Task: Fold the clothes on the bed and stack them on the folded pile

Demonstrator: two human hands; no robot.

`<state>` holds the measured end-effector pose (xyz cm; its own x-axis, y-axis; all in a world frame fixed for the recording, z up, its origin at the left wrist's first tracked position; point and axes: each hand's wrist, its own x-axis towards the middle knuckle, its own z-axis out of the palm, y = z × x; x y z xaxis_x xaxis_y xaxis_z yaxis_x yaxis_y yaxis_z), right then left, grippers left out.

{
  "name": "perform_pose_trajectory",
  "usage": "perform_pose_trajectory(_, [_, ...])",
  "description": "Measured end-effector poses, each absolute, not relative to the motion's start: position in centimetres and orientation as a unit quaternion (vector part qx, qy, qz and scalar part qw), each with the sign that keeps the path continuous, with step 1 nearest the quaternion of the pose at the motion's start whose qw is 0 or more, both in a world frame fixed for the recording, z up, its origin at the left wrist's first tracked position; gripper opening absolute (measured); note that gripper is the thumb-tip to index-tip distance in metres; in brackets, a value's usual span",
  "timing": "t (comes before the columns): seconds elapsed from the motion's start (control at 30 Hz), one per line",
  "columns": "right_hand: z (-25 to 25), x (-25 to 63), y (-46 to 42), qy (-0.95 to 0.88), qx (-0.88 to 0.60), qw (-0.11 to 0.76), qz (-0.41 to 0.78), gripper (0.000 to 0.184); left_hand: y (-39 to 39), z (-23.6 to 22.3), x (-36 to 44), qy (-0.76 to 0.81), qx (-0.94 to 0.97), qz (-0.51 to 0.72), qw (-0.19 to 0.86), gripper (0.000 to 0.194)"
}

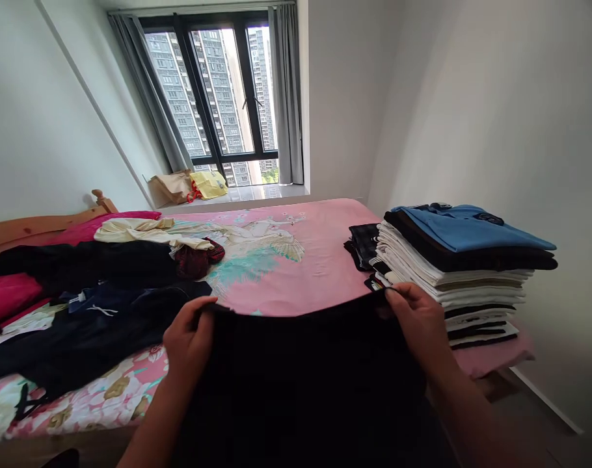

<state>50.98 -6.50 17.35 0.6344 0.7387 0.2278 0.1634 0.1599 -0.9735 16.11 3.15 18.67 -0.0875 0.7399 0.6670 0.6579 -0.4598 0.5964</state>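
A black garment (306, 370) hangs stretched between my two hands, held up over the near edge of the bed. My left hand (188, 341) pinches its top left corner with the fingers closed. My right hand (420, 318) grips the top right corner, fingers closed too. The cloth covers the lower middle of the view and hides what lies under it. Just beyond my right hand stands a tall stack of folded clothes (462, 273) with a blue shirt on top.
The bed has a pink sheet (300, 260) with a bird print. A heap of unfolded dark and cream clothes (105, 279) lies on its left half. Small dark folded items (364, 244) sit left of the stack. Paper bags (188, 185) rest on the window sill; a white wall lies right.
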Motion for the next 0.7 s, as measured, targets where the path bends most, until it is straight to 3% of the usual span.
perform_pose_trajectory(0.1, [16.4, 51.9, -2.7, -0.39, -0.602, 0.653, 0.243, 0.038, 7.6, 17.9, 17.1, 0.551, 0.698, 0.449, 0.089, 0.034])
perform_pose_trajectory(0.23, [11.3, 52.5, -1.0, -0.412, -0.6, 0.648, 0.227, 0.052, 10.8, 12.8, 16.6, 0.615, 0.664, 0.388, 0.172, 0.062])
perform_pose_trajectory(0.43, [1.2, 52.5, -8.5, -0.436, -0.691, 0.517, 0.255, 0.038, 3.4, 4.9, 14.4, 0.561, 0.719, 0.372, 0.174, 0.046])
perform_pose_trajectory(0.57, [-4.6, 50.8, -14.1, -0.391, -0.744, 0.456, 0.294, 0.039, -1.4, 1.0, 12.4, 0.58, 0.709, 0.367, 0.161, 0.052])
perform_pose_trajectory(0.7, [-7.0, 48.0, -15.8, -0.336, -0.752, 0.458, 0.333, 0.045, -1.0, -0.5, 10.6, 0.674, 0.629, 0.342, 0.183, 0.058])
